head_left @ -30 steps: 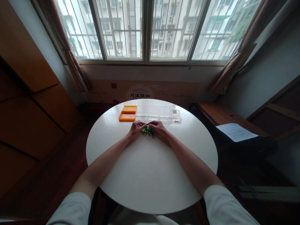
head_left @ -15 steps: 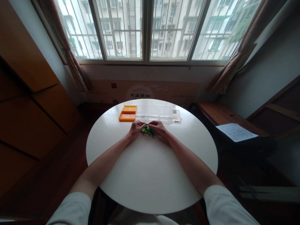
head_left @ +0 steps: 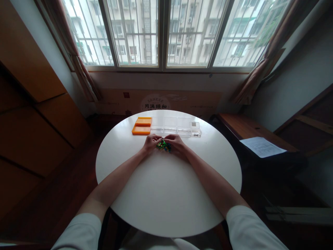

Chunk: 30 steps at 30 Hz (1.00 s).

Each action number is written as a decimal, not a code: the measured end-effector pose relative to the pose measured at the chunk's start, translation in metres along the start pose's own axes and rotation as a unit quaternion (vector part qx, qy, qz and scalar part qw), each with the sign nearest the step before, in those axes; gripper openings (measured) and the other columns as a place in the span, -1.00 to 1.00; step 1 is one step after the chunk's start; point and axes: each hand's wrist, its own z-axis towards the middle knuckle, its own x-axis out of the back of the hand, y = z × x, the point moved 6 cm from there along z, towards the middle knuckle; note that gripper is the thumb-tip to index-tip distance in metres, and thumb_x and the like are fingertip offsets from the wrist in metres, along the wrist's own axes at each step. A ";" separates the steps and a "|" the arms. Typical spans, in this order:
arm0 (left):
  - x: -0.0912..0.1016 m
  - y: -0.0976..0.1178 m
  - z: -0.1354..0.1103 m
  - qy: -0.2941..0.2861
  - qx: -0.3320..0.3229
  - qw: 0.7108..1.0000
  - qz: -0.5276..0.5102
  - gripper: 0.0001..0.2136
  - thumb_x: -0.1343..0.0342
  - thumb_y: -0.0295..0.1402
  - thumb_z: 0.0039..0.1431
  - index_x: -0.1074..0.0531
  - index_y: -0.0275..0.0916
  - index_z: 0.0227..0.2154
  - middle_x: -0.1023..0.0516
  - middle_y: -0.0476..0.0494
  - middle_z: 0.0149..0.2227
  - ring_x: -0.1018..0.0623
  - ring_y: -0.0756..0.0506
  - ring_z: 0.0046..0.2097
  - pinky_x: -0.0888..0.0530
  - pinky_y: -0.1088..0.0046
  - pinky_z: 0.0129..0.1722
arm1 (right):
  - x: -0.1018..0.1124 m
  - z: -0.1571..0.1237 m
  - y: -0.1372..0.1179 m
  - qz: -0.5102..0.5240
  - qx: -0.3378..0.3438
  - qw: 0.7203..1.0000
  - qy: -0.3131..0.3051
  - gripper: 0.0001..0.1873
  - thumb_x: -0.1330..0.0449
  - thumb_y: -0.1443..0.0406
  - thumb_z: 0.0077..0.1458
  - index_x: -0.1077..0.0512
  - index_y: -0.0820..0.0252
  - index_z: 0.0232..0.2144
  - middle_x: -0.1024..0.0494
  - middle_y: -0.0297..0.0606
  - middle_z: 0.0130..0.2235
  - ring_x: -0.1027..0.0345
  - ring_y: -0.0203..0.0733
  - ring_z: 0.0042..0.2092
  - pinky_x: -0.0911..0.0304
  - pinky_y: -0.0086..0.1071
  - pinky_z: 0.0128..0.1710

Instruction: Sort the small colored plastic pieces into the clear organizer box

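A small heap of shiny green, blue and gold pieces [head_left: 163, 146] lies on the white round table [head_left: 166, 194]. At its left edge is my left hand [head_left: 151, 142], thumb and fingers pinched together toward the middle. My right hand [head_left: 175, 141] mirrors it from the other side, also pinching just above the heap. The fingertips nearly meet, and whatever they hold is too small to make out. Behind the hands stand an open orange case [head_left: 142, 129] and several clear plastic boxes [head_left: 170, 126] in a row.
At the right end of the row is a smaller clear box [head_left: 195, 129] with little items in it. A wooden bench [head_left: 241, 126] to the right carries a printed sheet [head_left: 262, 146]. A large printed carton [head_left: 114, 100] stands under the window beyond the table.
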 end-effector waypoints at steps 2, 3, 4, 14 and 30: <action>0.000 0.001 0.000 0.000 -0.002 1.000 -0.004 -0.77 -0.19 -0.25 -0.02 -0.55 -0.32 -0.38 -0.51 -0.14 -0.42 -0.50 -0.01 -0.42 -0.44 0.52 -0.47 | 0.000 -0.001 -0.001 0.000 -0.003 1.000 0.001 -0.64 -0.36 0.12 -0.30 -0.51 0.28 -0.46 -0.53 -0.25 -0.45 -0.36 -0.24 -0.42 -0.24 -0.36 -0.37; 0.000 0.002 0.000 0.000 -0.003 1.000 -0.005 -0.78 -0.19 -0.25 -0.02 -0.55 -0.32 -0.39 -0.51 -0.14 -0.42 -0.50 -0.02 -0.41 -0.44 0.52 -0.47 | 0.000 -0.001 -0.001 -0.002 -0.005 1.000 0.001 -0.64 -0.36 0.12 -0.30 -0.51 0.28 -0.46 -0.53 -0.24 -0.45 -0.36 -0.24 -0.41 -0.24 -0.36 -0.37; 0.001 0.003 -0.001 0.000 -0.005 1.000 -0.007 -0.78 -0.19 -0.26 -0.03 -0.56 -0.32 -0.39 -0.51 -0.14 -0.42 -0.50 -0.02 -0.41 -0.44 0.52 -0.47 | -0.001 -0.001 -0.002 -0.003 -0.006 1.000 0.002 -0.64 -0.36 0.12 -0.30 -0.51 0.28 -0.46 -0.53 -0.24 -0.45 -0.36 -0.24 -0.41 -0.24 -0.36 -0.37; 0.001 0.004 -0.001 0.005 -0.003 1.000 -0.011 -0.80 -0.17 -0.29 -0.02 -0.56 -0.31 -0.39 -0.51 -0.13 -0.43 -0.50 -0.02 -0.41 -0.43 0.53 -0.48 | 0.001 0.000 0.001 -0.003 -0.006 1.000 0.006 -0.65 -0.35 0.13 -0.29 -0.51 0.28 -0.46 -0.53 -0.23 -0.45 -0.36 -0.24 -0.41 -0.24 -0.35 -0.36; 0.001 0.003 0.000 0.003 -0.007 1.000 -0.002 -0.80 -0.15 -0.29 -0.01 -0.55 -0.32 -0.38 -0.52 -0.15 -0.42 -0.50 -0.02 -0.40 -0.43 0.51 -0.45 | 0.001 -0.001 -0.004 -0.022 -0.007 1.000 0.017 -0.64 -0.34 0.11 -0.29 -0.50 0.29 -0.46 -0.52 -0.24 -0.45 -0.35 -0.23 -0.41 -0.23 -0.35 -0.36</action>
